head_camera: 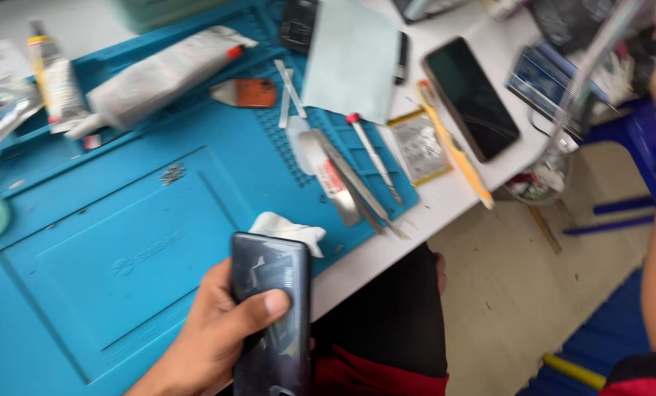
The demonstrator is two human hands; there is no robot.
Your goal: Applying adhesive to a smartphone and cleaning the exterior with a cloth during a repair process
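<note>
Dark smartphone (271,315), glossy back facing the camera, at the lower centre of the frame, held over the near edge of the blue silicone repair mat (108,242). The left hand (210,337) wraps it from the left, thumb pressed across the back and fingers hidden behind; the grip is closed firmly on the phone. A forearm rises along the right edge of the frame, but the right hand is out of view, so its grip cannot be told.

Step in hand, as a judgement: the phone is lifted for inspection or repositioning, not being worked on with a tool. Any next move calls for a second hand or a tool, since the phone is supported on one side only.

Just above the phone lies a crumpled white tissue (290,230), soft and creased. At centre, flat metal pry tools and tweezers (357,187) lie side by side, thin and matt grey. A red-capped adhesive tube (159,73), cylindrical and dusty, rests at upper left. A second smartphone (471,97), black screen up, sits on the white table (387,249) at upper right, beside a yellow-handled tool (456,158).
</note>
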